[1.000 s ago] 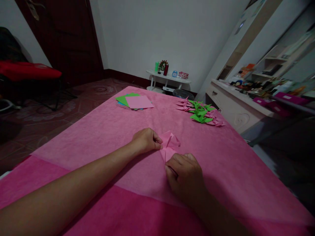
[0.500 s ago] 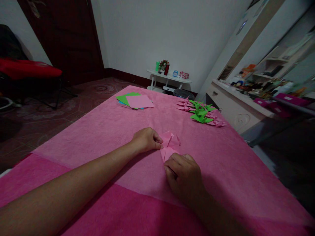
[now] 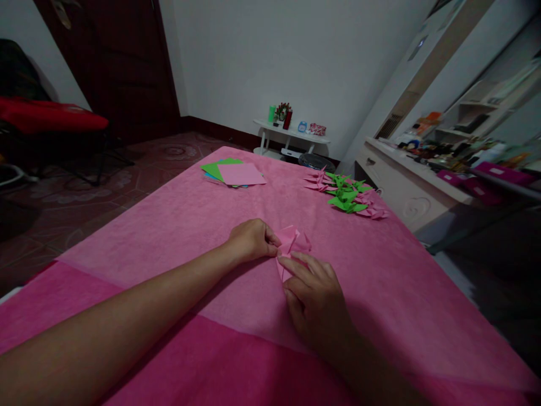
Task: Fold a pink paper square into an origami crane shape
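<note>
The left hand (image 3: 253, 239) lies on the counter (image 3: 169, 237) with its fingers curled together, the thumb and fingertips pinched on the left edge of a folded pink paper (image 3: 292, 241). The forearm runs in from the lower left, low over the pink cloth that covers the counter. The right hand (image 3: 315, 296) comes in from below, knuckles up, with its fingers (image 3: 296, 265) stretched out and lying flat on the near, pointed part of the same paper, pressing rather than gripping it. The paper sits near the middle of the counter, between the two hands and touching both; its far flaps stand up a little from the cloth, while the near tip is mostly hidden under the right fingers.

Well apart from the hands, toward the far left of the counter, lies a loose stack of flat sheets (image 3: 236, 173), pink on top with green and a sliver of blue below. Toward the far right lies a heap of finished paper cranes (image 3: 349, 197), green and pink mixed. Beyond the counter a small white table (image 3: 291, 137) stands against the wall, a pale dresser (image 3: 401, 189) is at the right, and a chair with a red seat (image 3: 51, 115) is at the left by a dark door (image 3: 114, 62)
</note>
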### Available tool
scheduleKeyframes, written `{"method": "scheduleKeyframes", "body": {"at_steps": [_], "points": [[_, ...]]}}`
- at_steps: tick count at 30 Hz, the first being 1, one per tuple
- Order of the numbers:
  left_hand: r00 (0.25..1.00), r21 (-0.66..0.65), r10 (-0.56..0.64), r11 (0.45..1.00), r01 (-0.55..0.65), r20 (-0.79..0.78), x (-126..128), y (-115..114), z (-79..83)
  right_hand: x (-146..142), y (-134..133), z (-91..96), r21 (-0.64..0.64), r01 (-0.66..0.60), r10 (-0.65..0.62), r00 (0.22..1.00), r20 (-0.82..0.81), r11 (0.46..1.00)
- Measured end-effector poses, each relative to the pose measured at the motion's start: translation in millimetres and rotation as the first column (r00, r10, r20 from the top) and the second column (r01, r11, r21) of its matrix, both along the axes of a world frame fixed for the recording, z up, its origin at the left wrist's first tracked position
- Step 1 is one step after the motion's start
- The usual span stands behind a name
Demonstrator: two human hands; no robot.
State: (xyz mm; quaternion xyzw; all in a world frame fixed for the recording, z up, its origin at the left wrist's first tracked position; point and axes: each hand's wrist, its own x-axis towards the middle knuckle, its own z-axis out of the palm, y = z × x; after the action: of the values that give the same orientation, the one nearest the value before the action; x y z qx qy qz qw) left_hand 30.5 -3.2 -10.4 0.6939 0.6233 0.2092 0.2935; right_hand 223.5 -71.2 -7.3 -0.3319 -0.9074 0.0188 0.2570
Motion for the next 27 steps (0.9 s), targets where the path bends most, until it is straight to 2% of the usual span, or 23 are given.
{"method": "scheduleKeyframes", "body": {"at_steps": [6, 13, 27], "points": [[0.999, 0.005, 0.029, 1.0, -0.029, -0.041, 1.6, -1.5, 2.1, 0.5, 3.6, -0.1, -0.062, -0.008, 0.002, 0.995, -0.097, 0.998], [0.997, 0.02, -0.021, 1.0, 0.022, -0.068, 0.4, -2.8, 5.0, 1.8, 3.4, -3.1, -0.091, 0.034, -0.042, 0.996, -0.078, 0.995], [0.994, 0.054, -0.005, 0.998, 0.011, -0.106, 2.2, -3.3, 3.0, -0.8, 0.9, -1.3, 0.021, -0.068, 0.069, 0.996, -0.051, 0.997]]}}
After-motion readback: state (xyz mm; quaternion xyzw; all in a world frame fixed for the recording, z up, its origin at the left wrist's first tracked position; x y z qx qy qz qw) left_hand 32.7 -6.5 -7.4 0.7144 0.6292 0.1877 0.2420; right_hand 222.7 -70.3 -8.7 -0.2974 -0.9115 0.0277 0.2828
